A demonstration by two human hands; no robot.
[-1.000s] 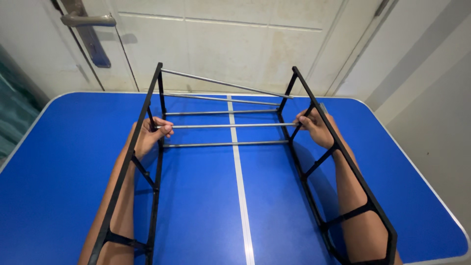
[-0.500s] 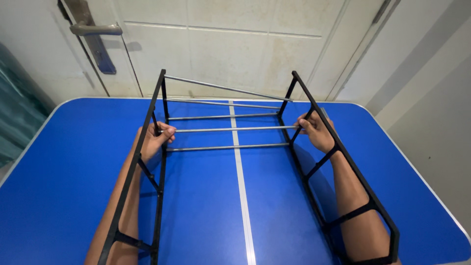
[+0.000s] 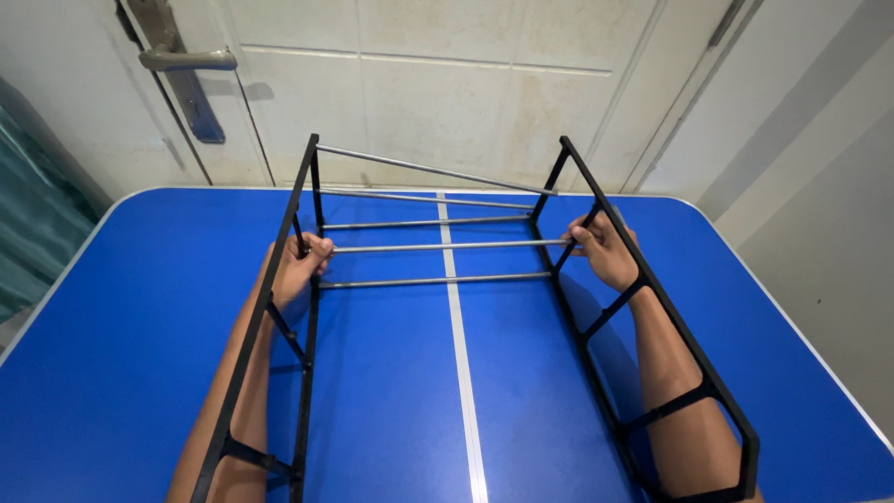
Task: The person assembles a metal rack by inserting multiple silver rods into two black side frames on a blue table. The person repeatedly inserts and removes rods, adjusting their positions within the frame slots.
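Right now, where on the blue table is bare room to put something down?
Bare room lies on the blue table outside the left black side frame, and between the two frames on both sides of the white stripe. It is crowded near the metal rods, where left hand and right hand grip.

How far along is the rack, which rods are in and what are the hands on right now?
Done: five metal rods span the two black side frames, though the top rod sits slanted. In hand: left hand and right hand grip the frames at the ends of the fourth rod. Left: the near half of the frames above the blue table carries no rods.
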